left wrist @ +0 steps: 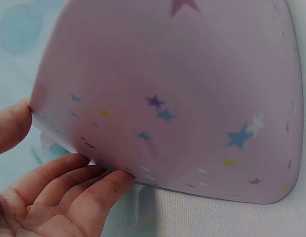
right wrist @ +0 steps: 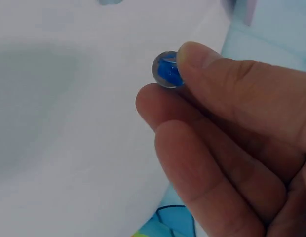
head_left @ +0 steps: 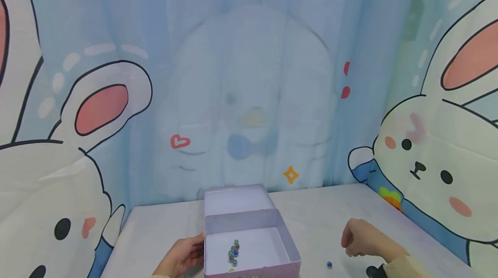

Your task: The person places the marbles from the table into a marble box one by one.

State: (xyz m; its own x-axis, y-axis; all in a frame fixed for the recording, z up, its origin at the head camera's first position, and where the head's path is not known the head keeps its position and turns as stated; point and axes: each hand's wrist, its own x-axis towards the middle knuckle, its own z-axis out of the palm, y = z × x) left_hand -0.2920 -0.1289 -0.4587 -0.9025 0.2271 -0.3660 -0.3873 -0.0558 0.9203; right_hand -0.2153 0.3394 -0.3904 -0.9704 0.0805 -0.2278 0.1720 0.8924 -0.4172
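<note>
A lilac box [head_left: 253,271] with its lid folded back stands on the table. Several glass marbles [head_left: 235,253] lie in a loose line on its white floor. At the box's left wall, my left hand [head_left: 183,254] holds it by the side; the left wrist view shows thumb and fingertips against edges of the star-printed box [left wrist: 192,133]. My right hand [head_left: 363,239] is to the right of the box, above the table. In the right wrist view, thumb and forefinger pinch a clear marble [right wrist: 168,70] with a blue core. Another blue marble [head_left: 329,265] lies on the tabletop.
The white-covered table [head_left: 315,213] meets a light blue curtain [head_left: 249,53] at its back edge. Printed rabbits decorate the curtain at left and right. The raised lid [head_left: 237,200] leans back toward the curtain.
</note>
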